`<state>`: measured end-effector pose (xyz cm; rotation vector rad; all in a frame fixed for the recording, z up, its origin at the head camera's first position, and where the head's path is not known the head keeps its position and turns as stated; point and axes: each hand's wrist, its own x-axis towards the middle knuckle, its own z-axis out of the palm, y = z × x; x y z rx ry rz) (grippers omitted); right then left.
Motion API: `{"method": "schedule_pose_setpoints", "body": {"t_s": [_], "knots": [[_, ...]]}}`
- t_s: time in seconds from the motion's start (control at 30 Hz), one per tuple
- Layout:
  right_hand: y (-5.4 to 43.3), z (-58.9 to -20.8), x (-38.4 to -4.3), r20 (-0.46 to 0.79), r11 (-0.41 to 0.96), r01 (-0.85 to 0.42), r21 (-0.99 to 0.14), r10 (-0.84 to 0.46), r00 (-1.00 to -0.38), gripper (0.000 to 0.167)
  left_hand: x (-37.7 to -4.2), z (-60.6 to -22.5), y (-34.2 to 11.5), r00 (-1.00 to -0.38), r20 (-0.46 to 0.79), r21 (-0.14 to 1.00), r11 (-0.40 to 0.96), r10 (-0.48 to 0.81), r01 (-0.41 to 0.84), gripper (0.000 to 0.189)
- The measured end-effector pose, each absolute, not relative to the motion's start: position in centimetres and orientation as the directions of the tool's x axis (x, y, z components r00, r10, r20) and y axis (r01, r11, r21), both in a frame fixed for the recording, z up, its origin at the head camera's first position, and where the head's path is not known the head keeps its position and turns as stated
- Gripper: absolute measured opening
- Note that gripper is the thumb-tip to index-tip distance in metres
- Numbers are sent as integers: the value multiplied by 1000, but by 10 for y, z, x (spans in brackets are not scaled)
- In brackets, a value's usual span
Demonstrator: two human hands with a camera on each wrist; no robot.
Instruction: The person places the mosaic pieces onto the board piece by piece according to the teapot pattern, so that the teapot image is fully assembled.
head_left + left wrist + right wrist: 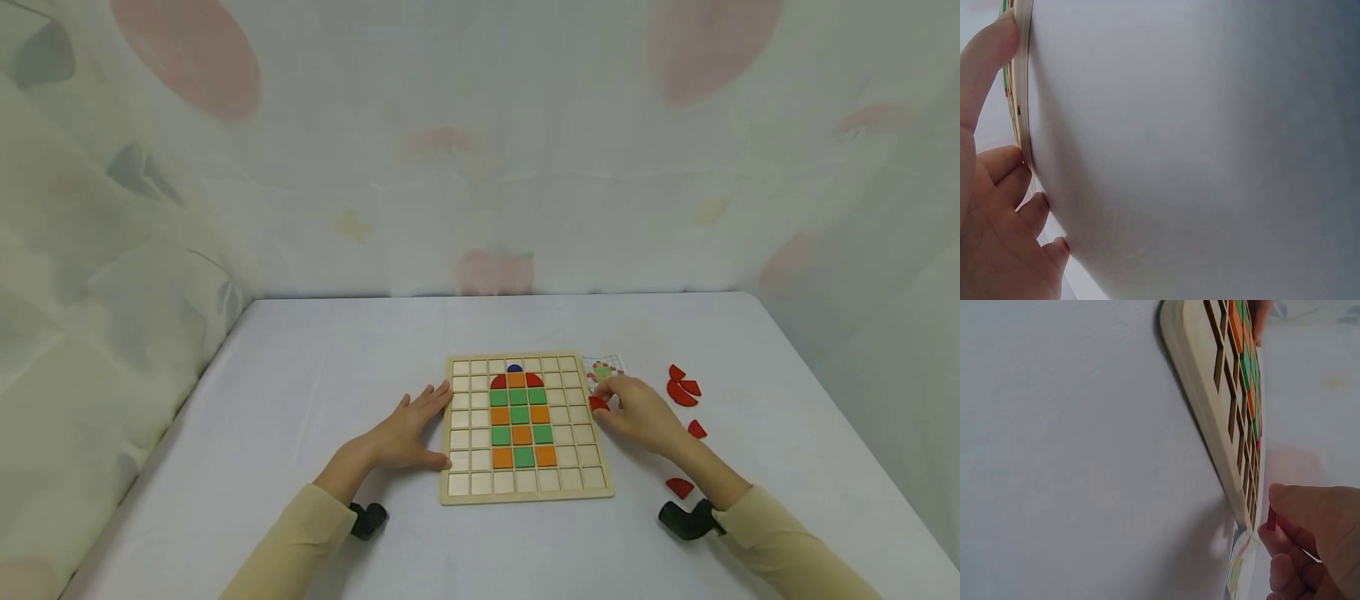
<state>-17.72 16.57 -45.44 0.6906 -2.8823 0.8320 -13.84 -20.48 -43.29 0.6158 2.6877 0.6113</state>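
A wooden grid board [527, 498] lies flat on the white table, with green and orange square tiles [520, 415] set in its middle columns. Above those squares are two red quarter-circle pieces [534, 381] around an orange tile, topped by a blue half-circle piece [514, 368]. Fingers spread, my left hand [401, 435] touches the board's left edge with thumb and fingertips. My right hand [641, 417] pinches another red piece [1272, 519] between thumb and fingers, just off the board's right edge. Part of that piece is hidden by the fingers.
A printed pattern card [604, 367] lies by the board's upper right edge, partly behind my right hand. Several loose red pieces [681, 394] are scattered farther right, with one red piece [680, 487] near the right wrist. Patterned cloth [480, 167] hangs behind the table.
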Motion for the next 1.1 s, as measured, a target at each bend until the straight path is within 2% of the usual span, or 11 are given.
{"method": "schedule_pose_setpoints", "body": {"t_s": [0.17,0.7,1.1], "knots": [[152,-456,-179,217,745,-477,-467,-426,-878,21,-139,-433,-205,-858,-208,469,818,470,334,101],[118,-456,-189,223,747,-530,-403,-481,-848,21,-140,-432,-206,-856,-207,468,817,473,338,102],[107,-455,-195,189,801,-499,-331,-462,-866,22,-140,-433,-205,-859,-209,466,820,467,332,102]]}}
